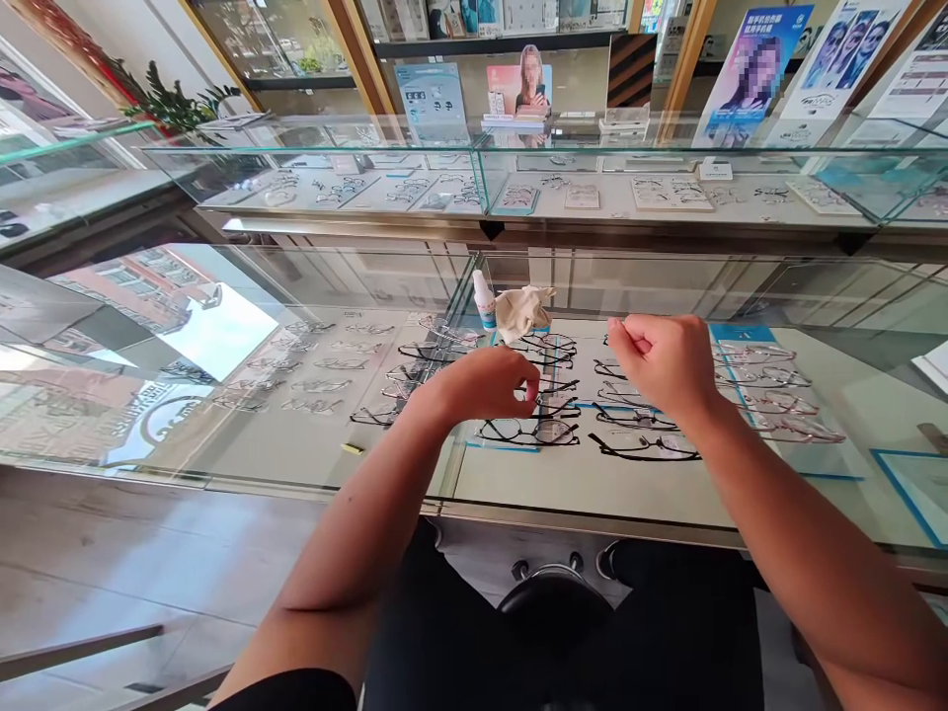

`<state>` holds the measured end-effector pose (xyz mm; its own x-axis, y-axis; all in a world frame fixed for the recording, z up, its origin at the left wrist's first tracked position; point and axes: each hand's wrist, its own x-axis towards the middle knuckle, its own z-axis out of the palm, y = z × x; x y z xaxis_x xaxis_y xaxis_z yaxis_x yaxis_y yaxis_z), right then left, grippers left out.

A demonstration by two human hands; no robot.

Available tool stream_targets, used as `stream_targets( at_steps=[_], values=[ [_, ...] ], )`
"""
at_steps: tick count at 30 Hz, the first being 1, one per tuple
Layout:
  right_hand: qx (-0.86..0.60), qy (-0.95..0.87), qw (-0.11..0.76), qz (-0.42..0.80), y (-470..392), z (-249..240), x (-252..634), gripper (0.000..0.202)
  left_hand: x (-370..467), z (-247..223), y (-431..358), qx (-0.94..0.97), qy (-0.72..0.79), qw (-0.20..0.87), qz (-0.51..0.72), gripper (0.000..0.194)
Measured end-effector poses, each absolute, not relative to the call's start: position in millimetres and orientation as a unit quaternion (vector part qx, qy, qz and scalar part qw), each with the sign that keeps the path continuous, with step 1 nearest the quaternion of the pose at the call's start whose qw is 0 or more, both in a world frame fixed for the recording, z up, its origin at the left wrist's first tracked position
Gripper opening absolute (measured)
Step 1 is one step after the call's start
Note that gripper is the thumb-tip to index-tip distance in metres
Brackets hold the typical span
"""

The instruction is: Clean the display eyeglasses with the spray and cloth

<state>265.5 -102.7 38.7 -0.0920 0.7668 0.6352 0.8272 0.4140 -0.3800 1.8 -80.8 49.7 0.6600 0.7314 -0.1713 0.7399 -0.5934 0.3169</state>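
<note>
Above the glass counter, my left hand is closed, with its fingers curled downward over rows of eyeglasses. Whatever its fingertips may grip is hidden or too small to make out. To its right, my right hand is closed in a fist, with the thumb against the curled fingers; I cannot see what is inside. A round-lensed pair of eyeglasses lies just below my left hand. Dark-framed eyeglasses lie below my right hand. Beyond my left hand are a crumpled beige cloth and a white spray bottle.
More eyeglasses lie in rows to the right, and others to the left. A small yellow item is near the front left. Behind stands a second glass display case. A black stool is below the counter.
</note>
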Motion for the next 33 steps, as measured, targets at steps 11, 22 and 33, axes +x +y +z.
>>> stream_targets(
  at_steps=[11,22,33],
  values=[
    [-0.505,-0.691,0.496,0.146,-104.1,42.1,264.6,0.055,-9.0,27.0,-58.0,0.882,0.446,0.117,0.093,0.018],
    [-0.494,-0.634,0.553,0.22,-99.2,45.6,269.0,0.056,-15.6,45.7,-62.4,0.869,0.421,0.2,0.167,0.015],
    [-0.45,-0.639,0.498,0.375,-107.8,38.4,249.9,0.046,16.3,35.8,-68.1,0.599,0.334,0.478,0.549,0.035]
  ],
)
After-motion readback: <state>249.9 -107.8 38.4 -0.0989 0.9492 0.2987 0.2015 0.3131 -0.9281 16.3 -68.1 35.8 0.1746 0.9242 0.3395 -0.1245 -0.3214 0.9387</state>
